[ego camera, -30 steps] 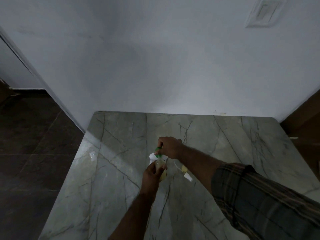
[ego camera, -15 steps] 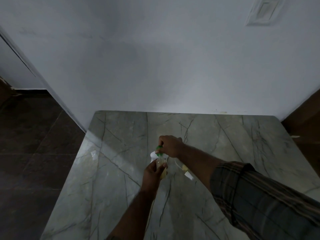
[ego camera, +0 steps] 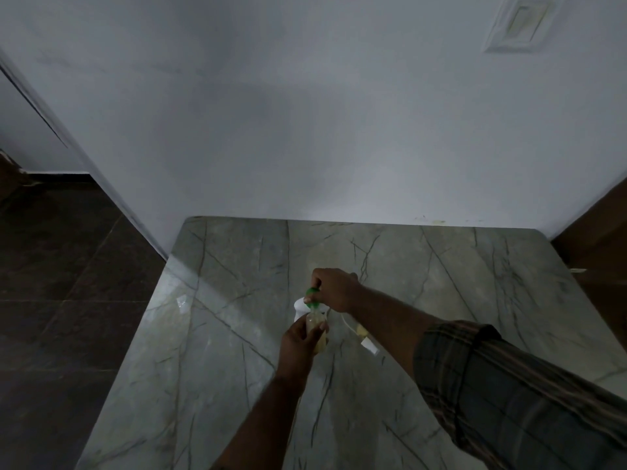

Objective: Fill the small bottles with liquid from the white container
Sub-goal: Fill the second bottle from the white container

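My left hand (ego camera: 300, 339) grips a small clear bottle (ego camera: 319, 337) holding yellowish liquid, upright over the marble table (ego camera: 217, 334). My right hand (ego camera: 334, 288) pinches a green cap (ego camera: 312, 294) on top of that bottle. Behind the bottle a white container (ego camera: 300, 306) shows only as a rim, mostly hidden by my hands. To the right lies another small bottle (ego camera: 364, 338) on its side, with yellowish liquid and a white cap.
A white wall (ego camera: 339, 130) rises right behind the table's far edge. Dark tiled floor (ego camera: 61, 283) lies off the table's left edge. A brown surface (ego camera: 597, 239) borders the table at the right.
Both hands and the bottle stay in nearly the same place; only the view has shifted slightly.
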A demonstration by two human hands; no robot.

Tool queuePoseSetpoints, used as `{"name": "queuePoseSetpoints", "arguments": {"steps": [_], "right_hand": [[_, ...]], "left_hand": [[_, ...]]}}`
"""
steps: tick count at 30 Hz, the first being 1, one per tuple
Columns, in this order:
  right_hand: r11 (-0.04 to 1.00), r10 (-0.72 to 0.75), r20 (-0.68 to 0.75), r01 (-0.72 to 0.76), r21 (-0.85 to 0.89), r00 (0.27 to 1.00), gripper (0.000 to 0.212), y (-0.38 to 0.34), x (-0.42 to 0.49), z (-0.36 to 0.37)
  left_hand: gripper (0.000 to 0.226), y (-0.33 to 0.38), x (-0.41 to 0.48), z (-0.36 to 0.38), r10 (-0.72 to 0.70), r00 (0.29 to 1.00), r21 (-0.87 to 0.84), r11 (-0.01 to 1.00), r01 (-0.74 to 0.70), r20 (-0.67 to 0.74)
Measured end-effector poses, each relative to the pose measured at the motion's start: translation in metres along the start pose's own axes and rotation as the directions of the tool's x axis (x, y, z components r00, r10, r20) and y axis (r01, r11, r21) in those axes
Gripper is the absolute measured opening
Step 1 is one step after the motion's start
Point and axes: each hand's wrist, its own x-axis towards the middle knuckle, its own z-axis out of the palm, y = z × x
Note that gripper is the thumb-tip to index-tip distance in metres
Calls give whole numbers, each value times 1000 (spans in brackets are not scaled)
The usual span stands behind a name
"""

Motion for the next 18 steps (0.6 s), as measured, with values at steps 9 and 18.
{"name": "queuePoseSetpoints", "arguments": {"steps": [9, 18], "right_hand": [[1000, -3, 15, 3, -25, 1000, 29, -5, 0, -6], [1000, -10, 13, 10, -21, 1000, 31, 1, 2, 2]], "left_hand": [[22, 4, 1, 0, 7, 1000, 12, 1000, -7, 11], [22, 0, 1, -2, 17, 1000, 40, 999, -17, 12]]}}
